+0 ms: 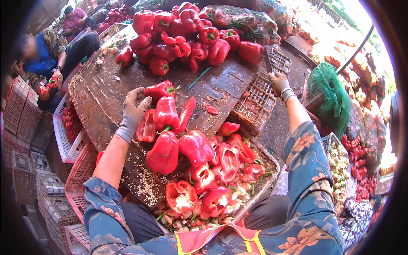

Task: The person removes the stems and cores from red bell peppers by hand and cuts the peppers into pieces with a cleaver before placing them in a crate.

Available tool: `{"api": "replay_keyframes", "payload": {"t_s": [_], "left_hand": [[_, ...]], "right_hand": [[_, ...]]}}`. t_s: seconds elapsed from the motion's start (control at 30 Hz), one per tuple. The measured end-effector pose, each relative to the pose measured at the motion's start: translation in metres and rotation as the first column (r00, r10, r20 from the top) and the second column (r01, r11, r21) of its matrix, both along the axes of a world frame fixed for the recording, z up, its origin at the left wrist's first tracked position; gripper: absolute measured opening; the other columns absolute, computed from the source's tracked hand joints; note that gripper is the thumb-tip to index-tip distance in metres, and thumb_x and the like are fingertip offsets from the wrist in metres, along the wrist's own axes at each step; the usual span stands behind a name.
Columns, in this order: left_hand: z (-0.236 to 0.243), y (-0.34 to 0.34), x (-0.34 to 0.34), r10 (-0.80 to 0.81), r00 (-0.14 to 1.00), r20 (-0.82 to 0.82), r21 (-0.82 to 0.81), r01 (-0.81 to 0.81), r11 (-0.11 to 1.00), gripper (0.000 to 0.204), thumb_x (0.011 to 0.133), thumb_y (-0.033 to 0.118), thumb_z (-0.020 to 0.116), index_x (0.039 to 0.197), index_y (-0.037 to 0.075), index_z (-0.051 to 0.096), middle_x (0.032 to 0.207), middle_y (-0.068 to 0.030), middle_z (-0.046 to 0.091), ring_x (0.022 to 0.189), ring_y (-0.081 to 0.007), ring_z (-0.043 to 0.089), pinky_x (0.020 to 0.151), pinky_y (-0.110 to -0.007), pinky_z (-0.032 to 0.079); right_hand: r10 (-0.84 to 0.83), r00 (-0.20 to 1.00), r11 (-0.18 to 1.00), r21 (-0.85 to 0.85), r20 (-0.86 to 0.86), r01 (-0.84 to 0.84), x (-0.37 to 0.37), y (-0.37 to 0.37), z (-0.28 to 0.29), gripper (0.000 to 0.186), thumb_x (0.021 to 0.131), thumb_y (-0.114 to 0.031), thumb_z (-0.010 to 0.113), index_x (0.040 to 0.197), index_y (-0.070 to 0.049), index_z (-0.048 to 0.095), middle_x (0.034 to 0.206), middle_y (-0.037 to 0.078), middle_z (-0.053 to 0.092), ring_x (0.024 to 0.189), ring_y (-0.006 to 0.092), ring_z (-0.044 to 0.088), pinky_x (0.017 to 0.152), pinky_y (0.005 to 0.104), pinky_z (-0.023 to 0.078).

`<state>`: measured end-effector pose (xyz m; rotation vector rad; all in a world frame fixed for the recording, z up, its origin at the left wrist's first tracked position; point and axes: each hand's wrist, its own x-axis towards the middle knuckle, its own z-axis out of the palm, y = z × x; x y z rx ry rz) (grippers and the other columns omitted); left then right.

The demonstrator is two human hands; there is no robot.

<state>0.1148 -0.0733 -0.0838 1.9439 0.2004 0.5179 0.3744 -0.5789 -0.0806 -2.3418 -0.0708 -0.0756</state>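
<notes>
My left hand (pixel 135 109), in a grey glove, is open with its fingers curved beside a whole red bell pepper (pixel 159 90). It is touching or very near a halved pepper (pixel 146 126); which, I cannot tell. My right hand (pixel 279 83), also gloved, is closed round a knife (pixel 268 60) with its blade pointing up and away, over a stained plastic crate (pixel 258 92). Several whole peppers (pixel 163 152) lie between my arms on the brown board (pixel 102 102). Nearer me, cut-open peppers (pixel 181 196) rest on cores and seeds in a tray (pixel 272 170).
A large heap of red peppers (pixel 182 36) covers the board's far side, with a filled net sack (pixel 242 21) behind it. Green netting (pixel 329 97) hangs at the right. Crates (pixel 80 178) stand at the left, where a co-worker (pixel 46 55) sits holding pepper pieces.
</notes>
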Motion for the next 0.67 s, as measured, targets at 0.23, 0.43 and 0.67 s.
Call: {"api": "replay_keyframes", "payload": {"t_s": [0.23, 0.43, 0.67], "left_hand": [[0.017, 0.008, 0.016, 0.046, 0.997, 0.063, 0.392, -0.067, 0.918, 0.058, 0.078, 0.022, 0.078, 0.127, -0.001, 0.055, 0.124, -0.0179, 0.056, 0.116, -0.0297, 0.055, 0.100, -0.038, 0.045], [0.028, -0.009, 0.040, -0.158, 0.972, -0.173, 0.370, 0.213, 0.904, 0.063, 0.080, 0.031, 0.077, 0.131, 0.004, 0.054, 0.126, -0.0176, 0.059, 0.116, -0.0301, 0.058, 0.101, -0.038, 0.044], [0.023, 0.012, 0.043, -0.218, 0.911, -0.350, 0.318, 0.335, 0.887, 0.068, 0.085, 0.031, 0.076, 0.138, 0.002, 0.045, 0.124, -0.0136, 0.060, 0.110, -0.0198, 0.059, 0.096, -0.034, 0.048]], "right_hand": [[0.148, 0.989, 0.843, 0.525, -0.021, -0.115, -0.098, -0.007, 0.016, 0.034, 0.095, -0.032, 0.059, 0.112, -0.003, 0.063, 0.065, -0.002, 0.054, 0.051, 0.0069, 0.051, 0.043, 0.0224, 0.039], [-0.024, 1.000, 0.979, 0.202, -0.011, 0.026, -0.017, 0.052, 0.004, 0.032, 0.094, -0.033, 0.060, 0.106, -0.005, 0.066, 0.067, 0.002, 0.058, 0.051, 0.0128, 0.051, 0.045, 0.0302, 0.044], [0.228, 0.973, 0.969, 0.098, -0.016, -0.225, -0.004, 0.078, -0.014, 0.022, 0.096, -0.026, 0.059, 0.096, -0.005, 0.064, 0.067, -0.002, 0.052, 0.059, 0.0081, 0.044, 0.053, 0.0285, 0.037]]}}
